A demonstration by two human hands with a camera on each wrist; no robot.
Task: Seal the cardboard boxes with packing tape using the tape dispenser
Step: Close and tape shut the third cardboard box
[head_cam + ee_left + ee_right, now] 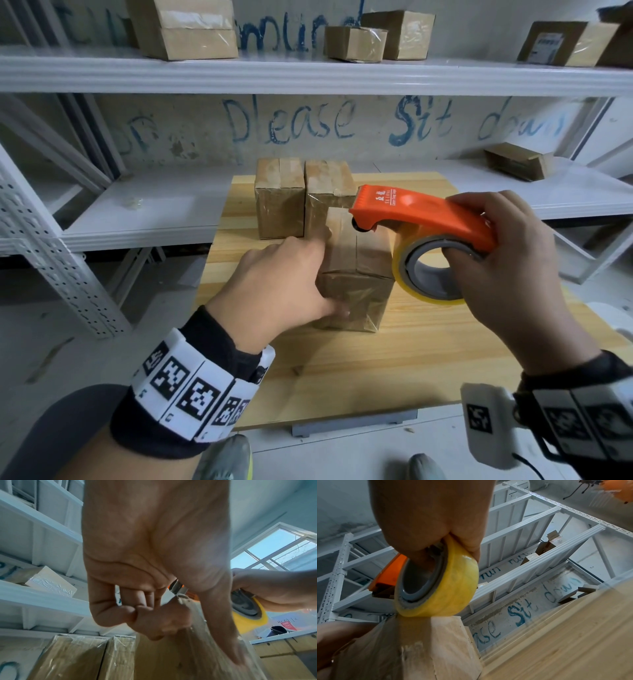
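A small cardboard box (pixel 356 274) stands upright on the wooden table (pixel 428 342), with clear tape over its top and front face. My left hand (pixel 318 274) holds it: the thumb presses on the front face, a finger lies at the top left edge. In the left wrist view, the left hand (pixel 171 615) has its other fingers curled at the box's (pixel 197 649) side. My right hand (pixel 479 236) grips the orange tape dispenser (pixel 411 212), fingers through the core of the yellow tape roll (pixel 404 270). The dispenser's nose sits at the box's far top edge. In the right wrist view, the tape roll (pixel 453 588) hangs just above the box (pixel 419 649).
Two taped boxes (pixel 279 202) (pixel 329 195) stand side by side right behind the held one. White metal shelving (pixel 308 73) rises behind and to the left of the table, with more boxes (pixel 185 31) (pixel 517 161) on it. The table's near edge (pixel 342 414) lies above my shoes.
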